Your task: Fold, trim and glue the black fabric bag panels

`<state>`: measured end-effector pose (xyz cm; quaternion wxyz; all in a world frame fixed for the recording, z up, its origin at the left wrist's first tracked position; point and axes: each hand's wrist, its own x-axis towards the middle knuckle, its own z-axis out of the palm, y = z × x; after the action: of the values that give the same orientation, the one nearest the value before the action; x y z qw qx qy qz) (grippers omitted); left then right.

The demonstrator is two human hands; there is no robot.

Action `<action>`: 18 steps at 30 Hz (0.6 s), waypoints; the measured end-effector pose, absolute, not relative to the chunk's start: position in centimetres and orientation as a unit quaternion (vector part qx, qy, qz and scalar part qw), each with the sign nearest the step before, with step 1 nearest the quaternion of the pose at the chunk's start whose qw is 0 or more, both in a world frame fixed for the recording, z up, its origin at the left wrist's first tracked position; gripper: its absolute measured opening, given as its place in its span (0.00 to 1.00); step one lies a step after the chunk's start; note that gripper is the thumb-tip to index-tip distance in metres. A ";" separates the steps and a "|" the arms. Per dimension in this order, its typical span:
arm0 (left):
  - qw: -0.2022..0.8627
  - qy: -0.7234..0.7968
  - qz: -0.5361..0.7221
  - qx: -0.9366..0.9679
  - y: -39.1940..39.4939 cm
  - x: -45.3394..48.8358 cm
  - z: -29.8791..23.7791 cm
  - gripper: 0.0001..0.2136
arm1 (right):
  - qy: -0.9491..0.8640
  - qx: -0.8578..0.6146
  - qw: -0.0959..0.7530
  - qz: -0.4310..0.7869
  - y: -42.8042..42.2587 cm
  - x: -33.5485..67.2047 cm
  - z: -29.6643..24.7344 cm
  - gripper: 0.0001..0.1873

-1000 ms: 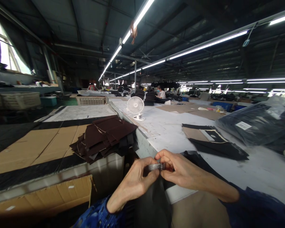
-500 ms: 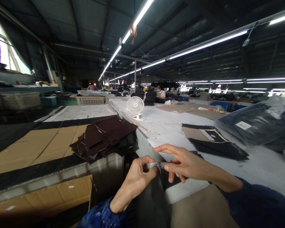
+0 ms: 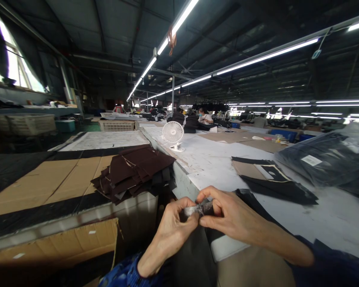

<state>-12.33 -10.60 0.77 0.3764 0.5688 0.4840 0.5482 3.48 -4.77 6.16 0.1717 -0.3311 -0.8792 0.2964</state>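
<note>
Both my hands meet in front of me at the table's edge. My left hand [image 3: 178,227] is closed, its thumb and fingers pinching one end of a small grey strip [image 3: 191,210] with a mottled look. My right hand [image 3: 227,213] pinches the strip's other, darker end, fingertips nearly touching the left ones. Whether the strip is cloth or something else I cannot make out. Beneath the hands hangs dark fabric [image 3: 193,255]. A white-edged piece [image 3: 229,248] and a beige panel [image 3: 254,265] lie under my right forearm.
A stack of dark brown fabric pieces [image 3: 137,169] lies at left by cardboard [image 3: 56,179]. On the white table [image 3: 209,159] stand a small white fan [image 3: 172,133], black and beige panels [image 3: 266,175] and a plastic-wrapped bundle [image 3: 335,155]. A co-worker [image 3: 205,116] sits farther back.
My right hand has closed from spread fingers to a pinch on the strip, moving in toward the left hand. The left hand keeps its pinch. The view has shifted slightly.
</note>
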 end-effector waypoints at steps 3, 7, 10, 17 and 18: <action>0.373 0.477 0.549 0.577 -10.6 -12.4 0.6 0.07 | -0.839 -0.312 0.155 0.418 -4.1 3.6 6.2 0.12; 0.379 0.466 0.547 0.583 -10.5 -12.5 0.4 0.07 | -0.821 -0.308 0.149 0.458 -3.7 3.8 6.4 0.08; 0.395 0.456 0.545 0.582 -10.4 -12.6 0.2 0.07 | -0.827 -0.299 0.142 0.455 -3.8 3.9 6.7 0.06; 0.380 0.453 0.529 0.609 -10.4 -12.7 0.4 0.09 | -0.841 -0.300 0.162 0.419 -3.9 3.9 6.0 0.07; 0.378 0.446 0.522 0.621 -10.5 -13.0 0.5 0.10 | -0.846 -0.307 0.166 0.403 -4.0 3.9 5.9 0.06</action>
<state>-12.97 -10.48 0.54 0.3782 0.6205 0.4465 0.5221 3.88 -3.96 5.93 0.1659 -0.3073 -0.8460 0.4028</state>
